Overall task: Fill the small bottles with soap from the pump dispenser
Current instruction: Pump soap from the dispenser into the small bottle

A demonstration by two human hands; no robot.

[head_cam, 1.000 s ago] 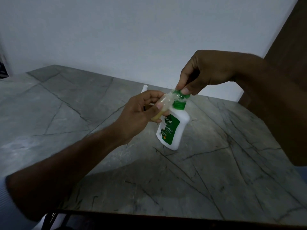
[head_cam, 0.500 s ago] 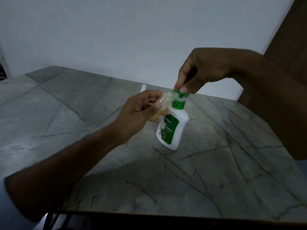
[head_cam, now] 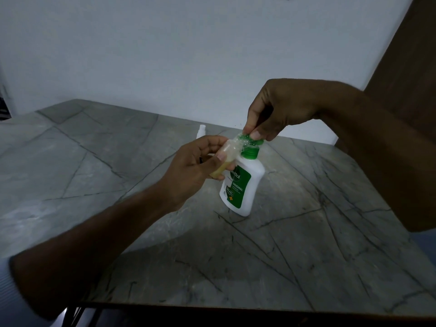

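Fingers of the right hand press the green pump of the soap dispenser on the tabletop; the left hand grips a small bottle at the spout.

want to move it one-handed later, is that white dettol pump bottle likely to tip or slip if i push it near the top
Probably tippy: the pump bottle is tall on a narrow base and already leans while the right hand presses its green pump head. The marble table looks smooth, so it may slide. Its glossy plastic looks slippery, more so if soapy.
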